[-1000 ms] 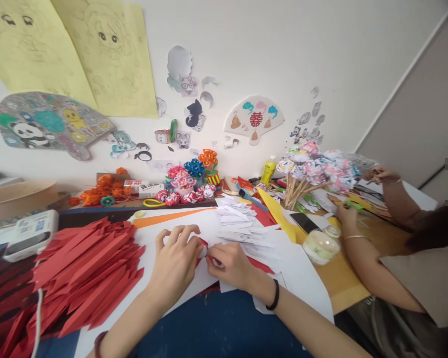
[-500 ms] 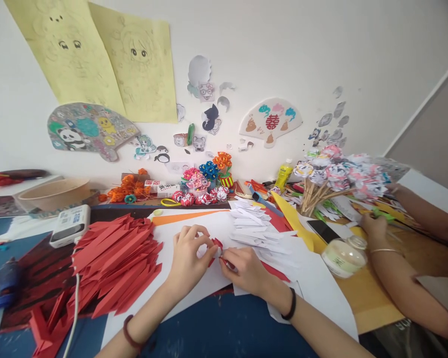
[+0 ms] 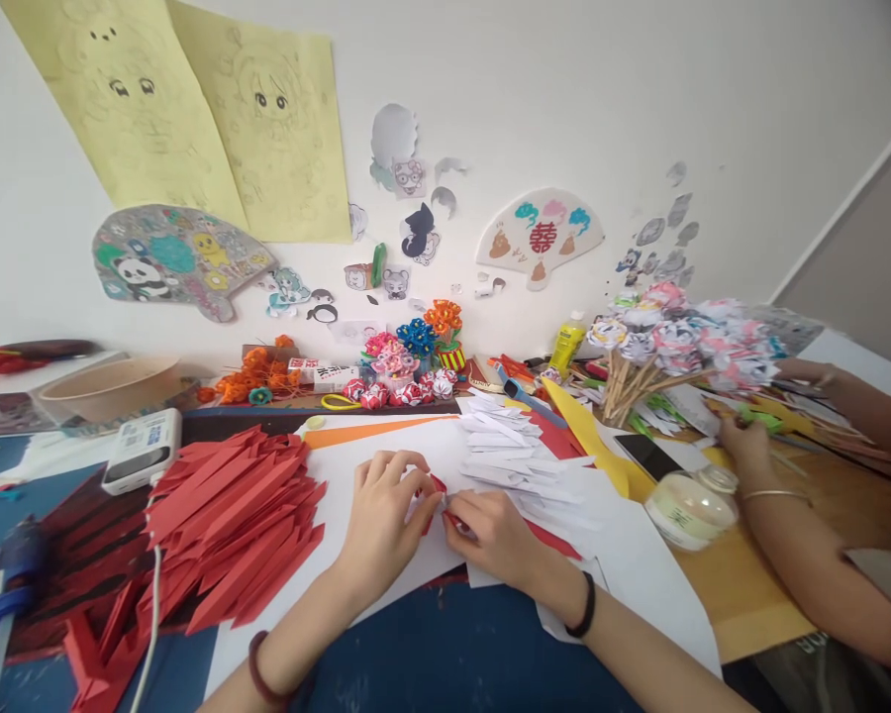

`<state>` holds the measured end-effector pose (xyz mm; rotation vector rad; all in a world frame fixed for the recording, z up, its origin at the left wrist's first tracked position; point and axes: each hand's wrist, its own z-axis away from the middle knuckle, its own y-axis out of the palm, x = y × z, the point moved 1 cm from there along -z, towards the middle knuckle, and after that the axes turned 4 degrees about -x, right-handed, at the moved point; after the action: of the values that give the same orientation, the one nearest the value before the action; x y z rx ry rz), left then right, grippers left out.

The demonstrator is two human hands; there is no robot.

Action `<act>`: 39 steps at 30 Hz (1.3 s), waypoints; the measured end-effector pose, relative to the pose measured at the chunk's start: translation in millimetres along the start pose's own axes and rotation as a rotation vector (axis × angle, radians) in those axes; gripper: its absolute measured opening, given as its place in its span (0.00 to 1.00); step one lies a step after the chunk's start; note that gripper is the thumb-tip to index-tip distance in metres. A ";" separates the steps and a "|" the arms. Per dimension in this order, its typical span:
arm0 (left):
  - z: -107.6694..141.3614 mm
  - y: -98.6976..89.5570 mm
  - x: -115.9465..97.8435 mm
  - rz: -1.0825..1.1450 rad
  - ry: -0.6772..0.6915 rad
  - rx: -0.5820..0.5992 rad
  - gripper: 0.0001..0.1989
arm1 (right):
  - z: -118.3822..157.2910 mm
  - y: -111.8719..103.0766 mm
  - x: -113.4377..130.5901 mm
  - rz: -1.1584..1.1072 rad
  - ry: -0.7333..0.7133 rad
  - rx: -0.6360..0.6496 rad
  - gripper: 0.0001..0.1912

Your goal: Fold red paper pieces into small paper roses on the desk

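Observation:
Between my two hands is a small red-and-white folded paper piece (image 3: 438, 484), mostly covered by fingers. My left hand (image 3: 390, 505) pinches it from the left with thumb and forefinger. From the right, my right hand (image 3: 488, 533) grips its other side, fingertips almost meeting the left ones. Under both hands lies a large white sheet (image 3: 327, 564). A heap of folded red paper strips (image 3: 230, 515) is left of my left hand. Folded white paper strips (image 3: 509, 446) are piled just beyond my right hand.
A glue gun (image 3: 11, 574) and a white box-shaped device (image 3: 143, 451) with a cable are at left. To the right stand a glue jar (image 3: 690, 510), a phone (image 3: 649, 458) and paper flowers (image 3: 675, 337). A co-worker's hands (image 3: 746, 446) hold a green-and-yellow tool. Craft flowers (image 3: 416, 342) line the wall.
Both my hands have shifted very slightly right in the view, as has much of the table. More of the paper piece is covered by my fingers.

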<state>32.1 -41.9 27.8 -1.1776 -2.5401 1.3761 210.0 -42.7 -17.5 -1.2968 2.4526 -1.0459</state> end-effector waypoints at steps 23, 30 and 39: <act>-2.7 -5.3 -2.0 0.061 0.014 0.110 0.11 | -2.9 -4.5 2.7 0.054 -0.144 0.021 0.13; -2.2 -3.6 -0.8 0.074 0.003 0.094 0.11 | -2.4 -2.0 2.7 0.079 -0.153 0.006 0.14; -5.2 -7.9 9.6 0.162 0.056 0.068 0.10 | -4.2 -22.2 -1.9 -0.028 -0.113 -0.087 0.12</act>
<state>22.3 -34.8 33.7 -1.4151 -2.3863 1.4263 223.9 -47.4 -0.2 -1.3801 2.4269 -0.8554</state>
